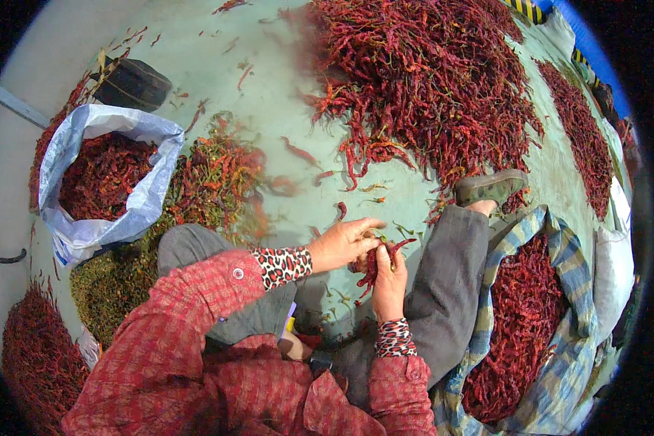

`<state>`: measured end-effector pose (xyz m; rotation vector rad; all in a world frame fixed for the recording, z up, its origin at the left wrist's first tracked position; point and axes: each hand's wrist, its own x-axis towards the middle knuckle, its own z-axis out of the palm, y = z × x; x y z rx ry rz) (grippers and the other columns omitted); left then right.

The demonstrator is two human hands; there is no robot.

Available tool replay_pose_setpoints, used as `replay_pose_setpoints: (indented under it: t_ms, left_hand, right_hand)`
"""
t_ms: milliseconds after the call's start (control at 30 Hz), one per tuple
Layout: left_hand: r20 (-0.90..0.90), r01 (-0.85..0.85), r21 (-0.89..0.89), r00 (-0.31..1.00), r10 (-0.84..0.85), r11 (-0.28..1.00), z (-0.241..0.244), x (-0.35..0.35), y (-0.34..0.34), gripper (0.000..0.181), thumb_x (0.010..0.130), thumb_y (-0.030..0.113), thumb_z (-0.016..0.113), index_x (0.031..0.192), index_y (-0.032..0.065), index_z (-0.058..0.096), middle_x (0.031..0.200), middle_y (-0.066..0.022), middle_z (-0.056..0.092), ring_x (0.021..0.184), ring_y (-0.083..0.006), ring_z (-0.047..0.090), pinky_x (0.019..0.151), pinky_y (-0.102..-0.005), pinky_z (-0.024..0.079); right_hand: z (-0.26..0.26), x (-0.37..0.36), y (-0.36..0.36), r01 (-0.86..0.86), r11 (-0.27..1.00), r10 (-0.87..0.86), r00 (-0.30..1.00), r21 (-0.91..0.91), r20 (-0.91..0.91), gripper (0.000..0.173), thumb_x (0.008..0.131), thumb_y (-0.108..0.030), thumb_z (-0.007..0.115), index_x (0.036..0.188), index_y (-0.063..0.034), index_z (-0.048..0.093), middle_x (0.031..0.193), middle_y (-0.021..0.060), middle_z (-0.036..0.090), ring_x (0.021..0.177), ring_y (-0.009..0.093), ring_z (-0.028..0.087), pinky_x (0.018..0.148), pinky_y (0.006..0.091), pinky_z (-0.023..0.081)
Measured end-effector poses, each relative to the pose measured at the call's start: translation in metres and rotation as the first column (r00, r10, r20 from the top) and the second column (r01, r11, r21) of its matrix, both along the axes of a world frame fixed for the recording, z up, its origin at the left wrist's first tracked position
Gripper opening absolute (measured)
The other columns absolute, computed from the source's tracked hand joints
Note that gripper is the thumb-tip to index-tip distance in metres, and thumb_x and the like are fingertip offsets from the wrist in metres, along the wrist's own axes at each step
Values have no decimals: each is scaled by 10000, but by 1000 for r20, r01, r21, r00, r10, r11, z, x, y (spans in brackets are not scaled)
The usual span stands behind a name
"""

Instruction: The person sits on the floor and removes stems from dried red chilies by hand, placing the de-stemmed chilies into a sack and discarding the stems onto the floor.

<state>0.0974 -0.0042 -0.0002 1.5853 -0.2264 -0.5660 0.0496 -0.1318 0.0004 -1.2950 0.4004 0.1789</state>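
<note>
My right hand [391,280] is closed around several dried red chili peppers [368,279], whose tips stick out on both sides of the fingers. Beside it, my left hand [344,244] has its fingertips at the stem end of the same bunch, thumb and fingers close together; whether it grips a stem is too small to tell. Green chili stems [338,297] and a few loose red chilies lie on the pale floor around and below the hands.
Ahead spreads a large heap of red chilies [425,82]. A white woven sack [166,128] of red chilies stands left, by a mixed pile of chilies and stems [218,180]. A checked cloth sack [577,272] of red chilies lies right, beyond my outstretched leg [449,283]. A black container [133,84] sits farther left.
</note>
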Motion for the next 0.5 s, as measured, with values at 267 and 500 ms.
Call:
replay_pose_setpoints:
  t_ms: [267, 500]
  left_hand:
    - [593, 7, 149, 799, -95, 989, 6, 4, 12, 169, 817, 173, 505, 904, 36, 552, 758, -100, 545, 643, -231, 553, 621, -288, 443]
    - [179, -273, 294, 957, 227, 916, -24, 38, 28, 225, 796, 225, 487, 808, 5, 531, 676, -112, 551, 615, -179, 536, 588, -300, 428]
  right_hand:
    - [-16, -1, -4, -129, 976, 146, 986, -177, 85, 152, 856, -206, 479, 826, -56, 480, 626, -28, 457, 537, 54, 410, 474, 184, 336]
    - [9, -11, 9, -364, 829, 509, 807, -425, 300, 84, 792, -97, 534, 840, -29, 539, 699, 35, 519, 620, 110, 486, 548, 219, 387]
